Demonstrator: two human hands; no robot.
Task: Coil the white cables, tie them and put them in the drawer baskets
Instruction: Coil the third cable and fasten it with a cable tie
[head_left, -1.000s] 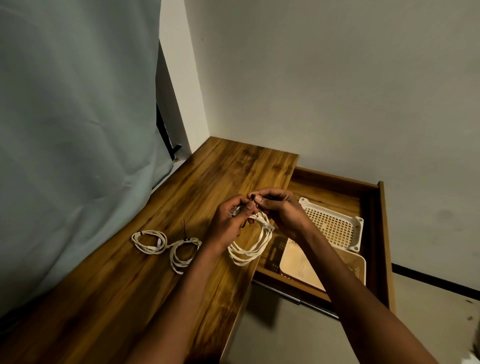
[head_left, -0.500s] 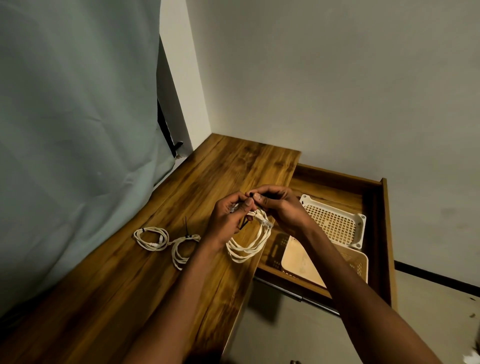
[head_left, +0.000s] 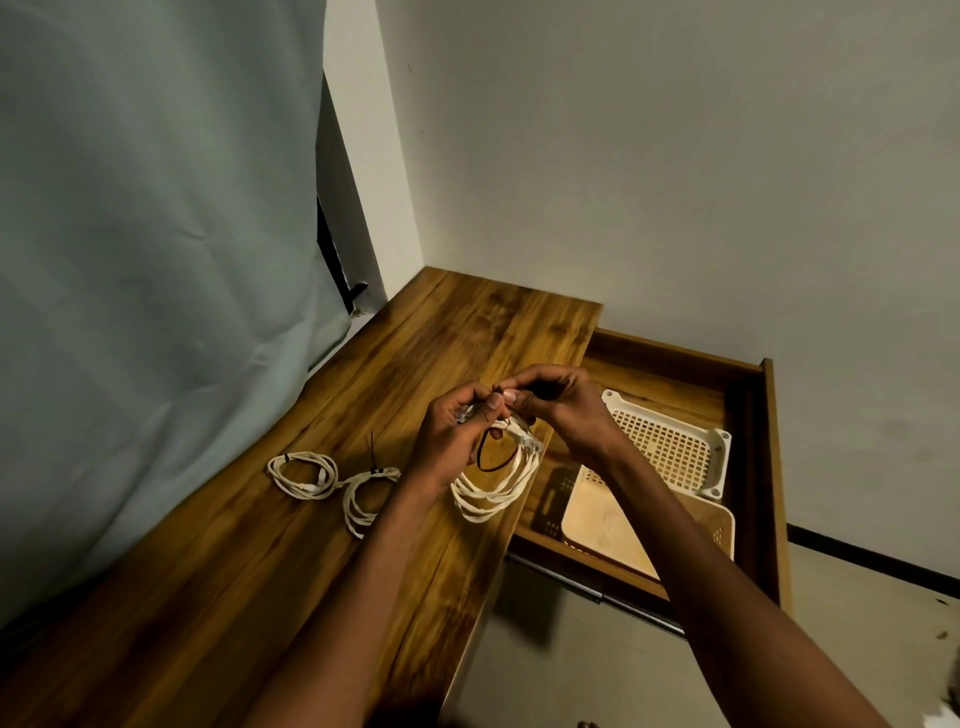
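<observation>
My forearms run out of the bottom of the view, and my left wrist covers the near end of the tied coil (head_left: 363, 493) on the counter (head_left: 249, 597), so I can't see how that bundle finishes. My right forearm crosses the solid-bottomed basket (head_left: 597, 525) in the open drawer (head_left: 753, 467) and hides its near right corner. Where my fingertips meet it is dim and crowded; I can make out a thin dark tie (head_left: 485, 457) looping down below them, but not exactly which fingers have it.

Both hands are up together over the counter's right edge. My left hand (head_left: 452, 436) has its fingers curled round the top of the white cable coil (head_left: 493, 493), and my right hand (head_left: 561, 405) pinches in at the same spot, thumb tips nearly touching. The coil hangs from that grip toward 6 o'clock, its lower loops over the counter edge, a clear plug (head_left: 527, 441) jutting out just under my right hand.

At 9 o'clock from my left hand lie two more white coils, the tied one and another bundle (head_left: 301, 473) further out, both flat on the wood with dark ties on them. At 3 o'clock from my right hand, in the drawer, a perforated basket (head_left: 670, 447) sits beyond the solid-bottomed one, the two touching.
</observation>
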